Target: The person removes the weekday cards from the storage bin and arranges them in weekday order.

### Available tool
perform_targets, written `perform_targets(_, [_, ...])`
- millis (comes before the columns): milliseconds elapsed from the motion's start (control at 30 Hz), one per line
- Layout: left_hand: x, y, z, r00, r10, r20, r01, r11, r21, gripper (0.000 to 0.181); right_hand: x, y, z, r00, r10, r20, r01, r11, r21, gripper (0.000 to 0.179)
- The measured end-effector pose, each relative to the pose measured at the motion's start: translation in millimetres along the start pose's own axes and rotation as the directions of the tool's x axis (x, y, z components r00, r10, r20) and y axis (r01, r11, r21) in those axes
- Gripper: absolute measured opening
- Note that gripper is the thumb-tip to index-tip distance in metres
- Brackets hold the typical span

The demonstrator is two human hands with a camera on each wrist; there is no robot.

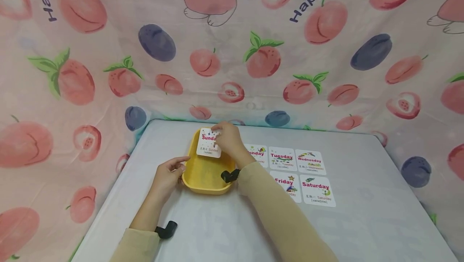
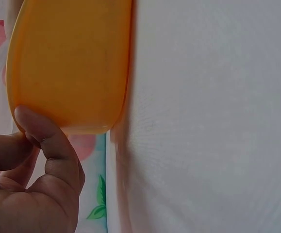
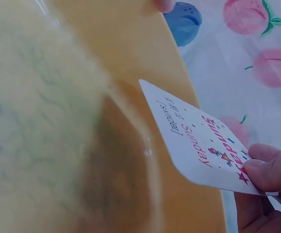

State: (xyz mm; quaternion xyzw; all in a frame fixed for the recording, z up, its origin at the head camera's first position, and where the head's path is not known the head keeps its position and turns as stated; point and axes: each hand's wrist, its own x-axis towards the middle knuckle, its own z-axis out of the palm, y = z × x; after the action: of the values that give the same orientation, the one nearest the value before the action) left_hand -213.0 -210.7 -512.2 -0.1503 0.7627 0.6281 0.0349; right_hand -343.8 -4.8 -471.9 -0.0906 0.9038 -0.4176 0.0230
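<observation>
A white square card point(image 1: 209, 143) printed "Sunday" is pinched at its edge between the thumb and fingers of my right hand point(image 1: 230, 140). In the right wrist view the card point(image 3: 193, 141) tilts above the inside of a yellow tray point(image 3: 125, 53). My left hand point(image 1: 167, 176) pinches the left rim of that tray point(image 1: 208, 173) in the head view. Up close in the left wrist view, the left thumb lies over the tray's point(image 2: 72, 63) rim with fingers behind it. The tray's right side is partly hidden behind the right hand and wrist.
Right of the tray lie cards in two rows: Monday point(image 1: 258, 155), Tuesday point(image 1: 282, 159), Wednesday point(image 1: 311, 162) above, Friday point(image 1: 286, 187) and Saturday point(image 1: 317, 190) below. The right sleeve covers the area left of Friday. A fruit-patterned cloth point(image 1: 232, 52) hangs behind the white table point(image 1: 217, 229).
</observation>
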Motion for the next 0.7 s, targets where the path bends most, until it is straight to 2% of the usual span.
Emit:
perform_targets(333, [-2.2,1.1,0.4,1.000,0.004,0.001,-0.004,1.000,0.000,0.035,-10.1,-1,-20,1.000,0.012,-0.007,-0.012,1.000,0.013,0.035])
perform_targets(533, [-2.4,0.7,1.3,1.000,-0.004,-0.001,0.004,1.000,0.002,0.035,-21.2,3,-37,0.999,-0.033,-0.023,0.033,0.999,0.016,0.032])
perform_targets(700, [-2.9,0.6,1.1,1.000,0.001,-0.001,-0.001,1.000,-0.004,0.036,-33.4,9,-50,0.999,-0.042,-0.010,0.042,0.999,0.034,0.031])
